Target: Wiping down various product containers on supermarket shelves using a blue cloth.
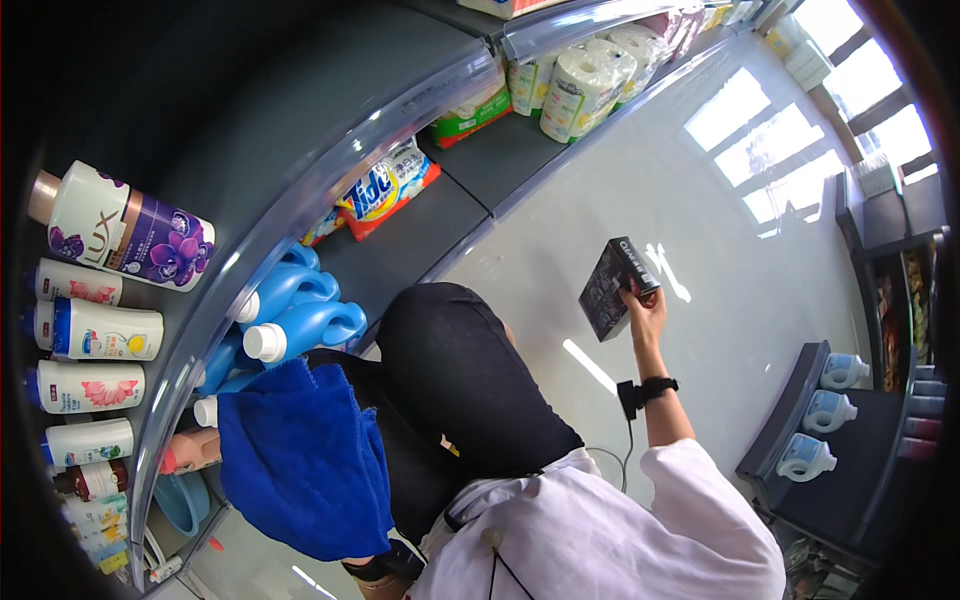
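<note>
My right hand [646, 300] grips the end of a black Clear box [616, 289] and holds it out over the grey floor. A blue cloth [304, 457] is draped over my left hand, which is hidden; only the wrist with a black strap [386, 562] shows below it. The cloth lies against blue detergent bottles [304, 330] with white caps on the lower shelf. Beside them, further along that shelf, stands a Tide bag [386, 191].
A shelf at the left holds a large Lux bottle [131, 225] and several white bottles [109, 330] behind a clear plastic edge strip [262, 210]. Wrapped paper rolls [581, 90] stand on the lower shelf. Across the floor, another shelf carries light-blue jugs [829, 411].
</note>
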### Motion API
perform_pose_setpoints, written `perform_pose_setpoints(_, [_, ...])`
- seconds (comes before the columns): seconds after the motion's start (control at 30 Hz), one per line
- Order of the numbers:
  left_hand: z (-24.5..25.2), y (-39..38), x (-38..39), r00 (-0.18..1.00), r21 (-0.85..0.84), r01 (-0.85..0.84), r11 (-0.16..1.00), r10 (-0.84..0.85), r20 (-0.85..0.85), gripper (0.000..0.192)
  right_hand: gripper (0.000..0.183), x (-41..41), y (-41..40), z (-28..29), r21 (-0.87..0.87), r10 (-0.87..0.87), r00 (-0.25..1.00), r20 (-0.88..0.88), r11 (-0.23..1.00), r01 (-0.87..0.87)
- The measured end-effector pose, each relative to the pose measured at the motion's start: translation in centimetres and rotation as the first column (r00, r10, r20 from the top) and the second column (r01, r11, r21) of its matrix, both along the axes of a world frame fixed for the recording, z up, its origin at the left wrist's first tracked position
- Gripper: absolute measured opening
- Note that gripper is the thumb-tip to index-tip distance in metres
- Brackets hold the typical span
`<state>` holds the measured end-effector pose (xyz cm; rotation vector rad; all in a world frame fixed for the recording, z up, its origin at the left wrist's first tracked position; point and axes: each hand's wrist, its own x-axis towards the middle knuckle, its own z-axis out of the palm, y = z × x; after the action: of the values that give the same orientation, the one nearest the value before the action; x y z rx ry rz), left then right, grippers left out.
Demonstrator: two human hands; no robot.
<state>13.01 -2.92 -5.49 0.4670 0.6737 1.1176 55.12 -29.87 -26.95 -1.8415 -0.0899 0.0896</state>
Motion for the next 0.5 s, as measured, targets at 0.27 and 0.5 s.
perform_pose_setpoints(0.27, [0.3,1.2,3.3,0.961,-0.152,0.189,0.97,-0.151,0.234,0.049,0.05,-5.3,1.4,20.3,0.815,0.241,0.961,-0.133,0.578,-0.032])
perform_pose_setpoints(0.5, [7.0,-1.5,11.6,0.941,-0.364,0.212,0.907,-0.089,0.326,0.039,0.049,-13.8,7.1,23.0,0.856,0.377,0.906,-0.194,0.515,-0.032])
